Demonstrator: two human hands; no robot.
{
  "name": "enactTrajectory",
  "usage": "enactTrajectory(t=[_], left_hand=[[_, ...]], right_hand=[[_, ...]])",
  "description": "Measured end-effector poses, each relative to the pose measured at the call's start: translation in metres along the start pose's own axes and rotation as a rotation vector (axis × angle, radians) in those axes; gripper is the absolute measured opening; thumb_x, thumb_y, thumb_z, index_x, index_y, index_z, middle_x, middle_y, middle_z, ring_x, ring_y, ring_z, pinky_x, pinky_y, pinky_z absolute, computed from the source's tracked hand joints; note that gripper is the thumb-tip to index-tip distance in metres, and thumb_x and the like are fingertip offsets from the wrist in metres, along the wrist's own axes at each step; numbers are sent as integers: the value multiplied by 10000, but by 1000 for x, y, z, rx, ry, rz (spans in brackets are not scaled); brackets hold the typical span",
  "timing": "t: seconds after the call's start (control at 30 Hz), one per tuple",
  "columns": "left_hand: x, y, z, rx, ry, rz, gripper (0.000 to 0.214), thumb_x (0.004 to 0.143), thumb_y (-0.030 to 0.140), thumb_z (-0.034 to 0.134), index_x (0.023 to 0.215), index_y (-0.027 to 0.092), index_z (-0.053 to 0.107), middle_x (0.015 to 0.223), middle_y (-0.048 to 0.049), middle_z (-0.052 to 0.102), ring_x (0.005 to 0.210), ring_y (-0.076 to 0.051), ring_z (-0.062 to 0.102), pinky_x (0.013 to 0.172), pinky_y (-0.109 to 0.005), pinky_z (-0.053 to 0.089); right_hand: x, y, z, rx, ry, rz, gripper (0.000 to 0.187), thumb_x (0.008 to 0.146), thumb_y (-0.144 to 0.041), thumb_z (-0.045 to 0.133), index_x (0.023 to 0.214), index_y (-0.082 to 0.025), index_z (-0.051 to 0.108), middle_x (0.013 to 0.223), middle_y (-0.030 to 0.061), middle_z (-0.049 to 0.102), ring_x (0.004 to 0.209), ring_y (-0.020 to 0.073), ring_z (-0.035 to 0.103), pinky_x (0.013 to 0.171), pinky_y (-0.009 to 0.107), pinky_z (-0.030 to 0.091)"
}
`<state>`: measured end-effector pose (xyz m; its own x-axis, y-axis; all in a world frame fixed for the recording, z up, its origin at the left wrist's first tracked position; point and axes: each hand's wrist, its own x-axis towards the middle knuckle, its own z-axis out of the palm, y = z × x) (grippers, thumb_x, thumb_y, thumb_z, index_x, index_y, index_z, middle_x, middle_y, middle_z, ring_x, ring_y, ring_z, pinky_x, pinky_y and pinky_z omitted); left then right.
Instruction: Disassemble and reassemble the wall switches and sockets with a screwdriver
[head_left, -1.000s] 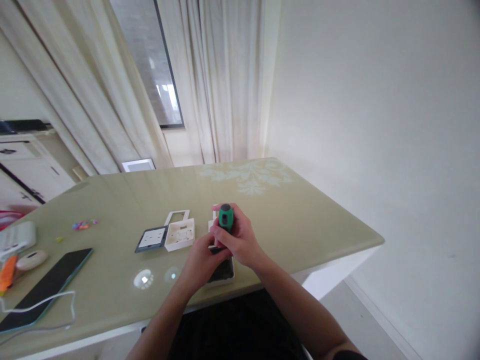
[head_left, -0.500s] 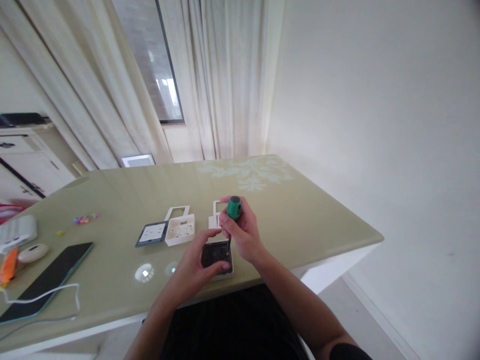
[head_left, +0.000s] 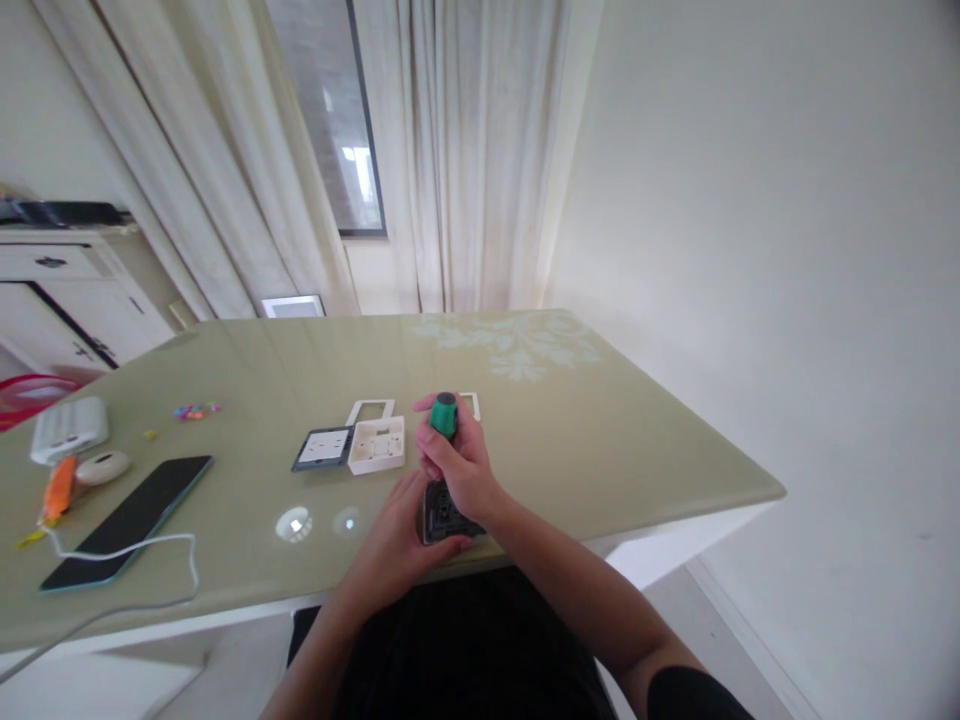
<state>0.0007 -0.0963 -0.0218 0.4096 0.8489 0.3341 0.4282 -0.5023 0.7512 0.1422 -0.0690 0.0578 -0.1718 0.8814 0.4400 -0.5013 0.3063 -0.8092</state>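
My right hand [head_left: 459,466] is closed round a green-handled screwdriver [head_left: 444,414], held upright with its tip down on a dark socket module [head_left: 442,514] near the table's front edge. My left hand [head_left: 396,540] grips that module from the left and steadies it. Just beyond lie a white back box [head_left: 378,445], a dark-framed socket plate [head_left: 324,447] and two white frames [head_left: 370,409], the right frame [head_left: 472,403] partly hidden behind my right hand.
The olive glass table [head_left: 622,440] ends close to a white wall on the right. At the left lie a phone [head_left: 127,518] with a white cable [head_left: 142,548], a white case [head_left: 69,428], an orange item [head_left: 57,490] and small coloured bits [head_left: 193,410].
The camera view has shifted, so everything sits further right. My right hand with the screwdriver has come down over the module, and my left hand has slid closer under it.
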Motion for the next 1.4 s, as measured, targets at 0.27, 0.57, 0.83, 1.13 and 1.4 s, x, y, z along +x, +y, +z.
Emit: enactTrajectory(t=[0.27,0.57,0.83,1.13,1.4], left_hand=[[0,2,-2,16,7,-9,659,839,398,926,1423,245,660,1487,-146,706,1401,-410,636,1194,-592,508],[0,1,-1,17,-10,0,661,847,376,921,1435,256,642,1532,-137,674,1461,-404,588,1240,-605,462],[0,0,-2,28,-25,-6,609,858,372,920,1390,255,646,1540,-130,664,1445,-388,600,1225,-582,481],[0,0,-1,37,-19,0,653,857,364,922,1434,258,634,1538,-130,669,1457,-396,592,1239,-602,471],[-1,0,-2,36,-14,-6,719,845,404,929,1478,247,626,1574,-149,654,1480,-411,581,1260,-619,454]], right_hand=[[3,-1,-3,8,-14,-13,351,979,-498,765,1183,-267,596,695,-104,461,519,72,345,486,220,282],[2,3,-2,-3,-37,-21,339,983,-474,769,1189,-255,613,725,-97,455,550,76,364,498,217,295],[3,2,-1,-3,-24,0,360,981,-494,751,1208,-255,608,715,-100,438,543,80,337,497,219,277],[-2,4,-3,-2,-50,15,338,1000,-474,753,1222,-252,628,730,-89,442,574,88,348,521,228,275],[4,9,-3,50,-71,28,367,965,-542,772,1111,-248,607,676,-107,429,546,87,316,500,227,244]])
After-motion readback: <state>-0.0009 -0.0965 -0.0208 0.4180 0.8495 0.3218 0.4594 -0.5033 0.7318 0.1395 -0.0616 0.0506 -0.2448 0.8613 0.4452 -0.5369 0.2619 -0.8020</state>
